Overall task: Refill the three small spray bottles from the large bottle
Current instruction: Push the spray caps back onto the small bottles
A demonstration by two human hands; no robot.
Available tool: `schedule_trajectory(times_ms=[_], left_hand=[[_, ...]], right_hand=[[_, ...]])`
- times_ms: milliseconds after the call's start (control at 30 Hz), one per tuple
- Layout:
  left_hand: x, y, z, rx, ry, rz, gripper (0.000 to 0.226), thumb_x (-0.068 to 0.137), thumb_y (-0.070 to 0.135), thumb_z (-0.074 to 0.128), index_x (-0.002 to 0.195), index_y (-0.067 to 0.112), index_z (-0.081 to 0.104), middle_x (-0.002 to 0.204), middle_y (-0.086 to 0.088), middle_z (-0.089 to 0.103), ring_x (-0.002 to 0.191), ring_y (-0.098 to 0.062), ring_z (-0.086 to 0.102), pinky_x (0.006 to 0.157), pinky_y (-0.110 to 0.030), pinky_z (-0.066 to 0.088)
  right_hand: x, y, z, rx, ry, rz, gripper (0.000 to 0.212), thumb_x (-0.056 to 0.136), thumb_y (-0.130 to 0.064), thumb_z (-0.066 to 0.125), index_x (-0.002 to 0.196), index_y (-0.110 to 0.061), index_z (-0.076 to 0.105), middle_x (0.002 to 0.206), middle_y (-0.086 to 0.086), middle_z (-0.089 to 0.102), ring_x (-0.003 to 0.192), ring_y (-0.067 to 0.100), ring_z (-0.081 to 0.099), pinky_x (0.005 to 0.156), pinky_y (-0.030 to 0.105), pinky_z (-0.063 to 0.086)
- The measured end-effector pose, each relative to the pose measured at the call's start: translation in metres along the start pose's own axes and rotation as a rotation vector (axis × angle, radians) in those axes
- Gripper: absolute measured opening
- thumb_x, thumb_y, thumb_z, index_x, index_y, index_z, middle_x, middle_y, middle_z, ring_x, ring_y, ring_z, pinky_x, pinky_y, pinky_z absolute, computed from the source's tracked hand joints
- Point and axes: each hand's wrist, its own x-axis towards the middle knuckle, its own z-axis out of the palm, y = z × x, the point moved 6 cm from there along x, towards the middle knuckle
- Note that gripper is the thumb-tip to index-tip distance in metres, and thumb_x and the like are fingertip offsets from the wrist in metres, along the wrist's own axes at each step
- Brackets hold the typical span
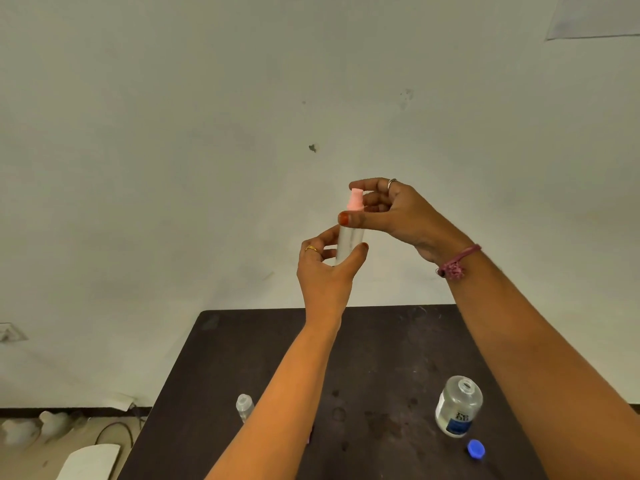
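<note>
Both forearms are bare, no sleeves in view. The left hand wears a thin gold ring on one finger. The right hand wears a silver ring at the hand's 12 o'clock, its thumbnail painted red-orange. A knotted maroon thread bracelet circles the right wrist at 4 o'clock from that hand.

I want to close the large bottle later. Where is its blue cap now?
In the head view, the blue cap lies on the dark table at lower right, just in front of the open large bottle.
</note>
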Motion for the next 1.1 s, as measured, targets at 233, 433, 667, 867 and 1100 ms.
schedule_trajectory(times_ms=[233, 433, 667, 867, 1100], left_hand=[[0.002, -0.002, -0.001, -0.002, 0.004, -0.009, 0.039, 0.077, 0.029, 0.078, 0.102, 0.037, 0.051, 0.112, 0.009, 0.057, 0.095, -0.008, 0.058, 0.066, -0.005, 0.045], [0.002, -0.006, -0.001, -0.009, -0.006, -0.018, 0.039, 0.076, 0.029, 0.078, 0.105, 0.036, 0.052, 0.111, 0.011, 0.057, 0.096, -0.008, 0.059, 0.065, -0.005, 0.046], [0.002, -0.011, 0.001, 0.000, -0.013, -0.031, 0.040, 0.076, 0.029, 0.078, 0.107, 0.034, 0.053, 0.110, 0.012, 0.057, 0.094, -0.004, 0.059, 0.063, -0.004, 0.046], [0.004, -0.009, -0.002, 0.004, -0.018, -0.007, 0.039, 0.075, 0.030, 0.079, 0.104, 0.037, 0.054, 0.109, 0.013, 0.057, 0.096, -0.006, 0.059, 0.064, -0.005, 0.046], [0.000, -0.012, -0.001, -0.017, 0.000, -0.031, 0.041, 0.076, 0.030, 0.079, 0.106, 0.035, 0.051, 0.108, 0.013, 0.056, 0.093, -0.003, 0.058, 0.062, -0.003, 0.046]], right_hand=[[0.001, 0.003, 0.000, 0.101, 0.063, -0.038, 0.052, 0.070, -0.024, 0.079, 0.118, -0.018, 0.061, 0.093, -0.001, 0.071, 0.090, 0.012, 0.068, 0.090, 0.030, 0.053], [0.002, 0.009, 0.003, 0.121, -0.096, 0.023, 0.068, 0.069, -0.032, 0.077, 0.131, -0.019, 0.052, 0.119, 0.000, 0.065, 0.112, 0.016, 0.061, 0.100, 0.031, 0.046], [0.003, 0.013, 0.012, 0.100, 0.058, 0.021, 0.062, 0.067, -0.028, 0.081, 0.123, -0.019, 0.057, 0.102, 0.000, 0.065, 0.097, 0.017, 0.064, 0.085, 0.026, 0.055], [-0.002, 0.016, 0.009, 0.176, 0.022, 0.020, 0.046, 0.074, -0.018, 0.077, 0.118, -0.016, 0.062, 0.104, -0.002, 0.071, 0.099, 0.012, 0.066, 0.092, 0.028, 0.051], [0.000, 0.022, 0.016, 0.141, 0.030, 0.079, 0.066, 0.068, -0.037, 0.077, 0.127, -0.022, 0.054, 0.117, -0.002, 0.062, 0.107, 0.013, 0.060, 0.088, 0.023, 0.050]])
